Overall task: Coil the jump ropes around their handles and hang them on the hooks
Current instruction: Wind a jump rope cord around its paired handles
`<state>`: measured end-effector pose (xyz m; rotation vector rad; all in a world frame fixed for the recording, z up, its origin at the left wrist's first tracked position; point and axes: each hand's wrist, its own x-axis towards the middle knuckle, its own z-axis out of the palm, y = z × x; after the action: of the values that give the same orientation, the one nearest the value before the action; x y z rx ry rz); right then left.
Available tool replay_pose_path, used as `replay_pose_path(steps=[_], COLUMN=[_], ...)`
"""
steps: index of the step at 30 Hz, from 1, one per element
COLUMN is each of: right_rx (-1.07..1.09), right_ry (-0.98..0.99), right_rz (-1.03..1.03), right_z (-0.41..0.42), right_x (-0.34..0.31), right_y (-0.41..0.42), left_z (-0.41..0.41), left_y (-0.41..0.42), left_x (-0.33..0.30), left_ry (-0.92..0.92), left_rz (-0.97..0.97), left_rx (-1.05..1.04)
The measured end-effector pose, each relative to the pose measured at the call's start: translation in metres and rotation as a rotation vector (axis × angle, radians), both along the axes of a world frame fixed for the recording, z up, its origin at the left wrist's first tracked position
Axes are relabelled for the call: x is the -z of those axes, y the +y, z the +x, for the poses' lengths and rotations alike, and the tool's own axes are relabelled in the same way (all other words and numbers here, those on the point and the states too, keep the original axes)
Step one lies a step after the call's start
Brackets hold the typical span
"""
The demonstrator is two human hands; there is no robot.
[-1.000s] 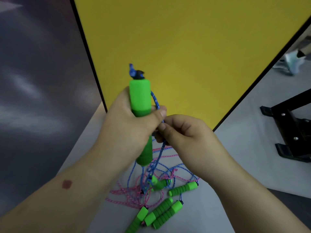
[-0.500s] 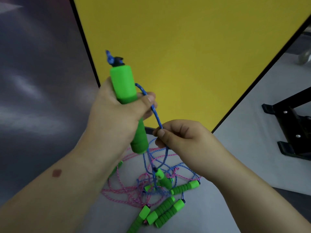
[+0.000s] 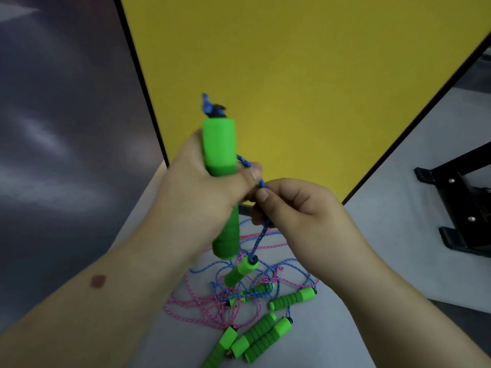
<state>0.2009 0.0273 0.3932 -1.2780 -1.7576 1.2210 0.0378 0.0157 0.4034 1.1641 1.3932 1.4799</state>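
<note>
Two hands work one jump rope above a grey worktop (image 3: pixel 385 261): the left hand (image 3: pixel 196 192) wraps its grip round an upright green handle (image 3: pixel 219 147), thumb pressing the blue cord (image 3: pixel 245 164) against the foam, while the right hand (image 3: pixel 297 208) pinches the same cord just beside that thumb. Below the pinch the cord runs down to the rope's second handle (image 3: pixel 240 270), which appears to hang clear of the pile, though whether its lower end touches the worktop cannot be told. More ropes, pink and blue cords (image 3: pixel 202 306) tangled among further green handles (image 3: pixel 292 298), lie loose underneath, uncoiled. No hooks are in view; a yellow panel (image 3: pixel 305 75) stands behind and a black stand (image 3: pixel 457 208) sits at the right.

The step in hand looks like an early turn of the coil, with most of the task ahead. Done well, it likely means keeping the thumb clamped on the cord so laid turns cannot slip, feeding cord through the right-hand pinch under light tension, and laying each turn snug beside the one before it. The dangling handle may swing and snag the pile below, so lifting it well clear before the next turn seems wise.
</note>
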Motion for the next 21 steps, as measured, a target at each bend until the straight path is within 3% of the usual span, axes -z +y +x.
replay_pose_path(steps=[3, 7, 12, 16, 21], right_rx=[-0.028, -0.060, -0.077, -0.091, -0.025], right_ry=[0.008, -0.098, 0.000, -0.088, 0.006], right_rz=[-0.033, -0.093, 0.007, -0.084, -0.020], right_z=[0.002, 0.003, 0.000, 0.004, 0.001], right_x=[0.002, 0.006, 0.004, 0.005, 0.005], right_y=[0.002, -0.001, -0.001, -0.002, 0.002], left_z=[0.004, -0.008, 0.007, -0.004, 0.008], left_y=[-0.001, 0.003, -0.004, 0.001, -0.006], left_x=[-0.001, -0.009, -0.005, -0.012, -0.003], left_ry=[0.060, -0.190, 0.058, -0.162, 0.041], left_rz=[0.021, 0.033, 0.034, 0.076, -0.012], left_rx=[-0.047, -0.093, 0.009, -0.094, 0.013])
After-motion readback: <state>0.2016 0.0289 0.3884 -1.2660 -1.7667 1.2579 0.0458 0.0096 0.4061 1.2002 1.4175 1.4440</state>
